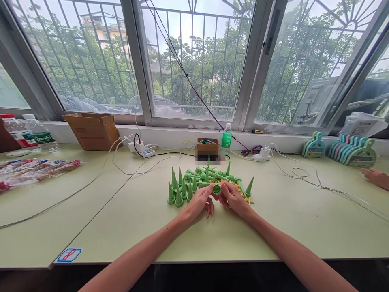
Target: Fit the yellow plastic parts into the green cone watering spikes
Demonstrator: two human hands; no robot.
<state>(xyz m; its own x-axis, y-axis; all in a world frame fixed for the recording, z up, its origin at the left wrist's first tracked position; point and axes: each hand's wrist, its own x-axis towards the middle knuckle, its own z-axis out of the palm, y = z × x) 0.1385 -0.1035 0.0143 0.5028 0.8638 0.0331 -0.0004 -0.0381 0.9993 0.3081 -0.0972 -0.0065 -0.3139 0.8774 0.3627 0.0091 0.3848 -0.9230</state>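
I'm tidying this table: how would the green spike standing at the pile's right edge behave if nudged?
The green spike looks like moulded plastic, so probably stiff and light. Tall and narrow, it may tip easily; its round base suggests rolling.

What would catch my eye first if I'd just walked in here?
Probably the heap of pointed green pieces at the middle of the table, where the left hand and right hand hold a round-mouthed green piece. Behind, tall windows span the view, with a cardboard box below them at left.

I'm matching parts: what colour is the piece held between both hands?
The held piece is green, shown best in the head view.
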